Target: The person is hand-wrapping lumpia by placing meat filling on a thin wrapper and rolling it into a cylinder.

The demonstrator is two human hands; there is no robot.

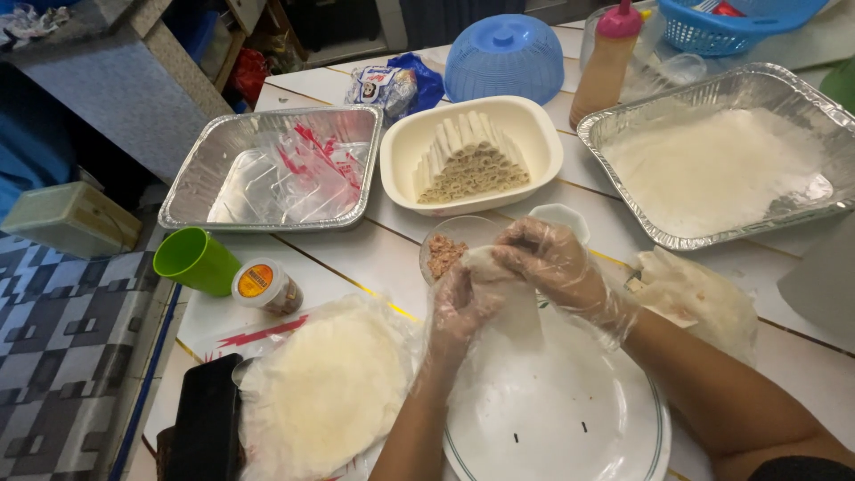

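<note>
Both gloved hands, left hand and right hand, pinch a pale, half-rolled wrapper.

The wrapper is a thin, pale, floppy sheet of dough, held above the white plate and touching neither its rim nor its face. Its upper end is bunched and folded over near the far edge of the plate, pinched there between gloved fingertips, while the lower part hangs down as a loose flat flap toward the middle of the plate. Whether filling sits inside the fold cannot be told
</note>
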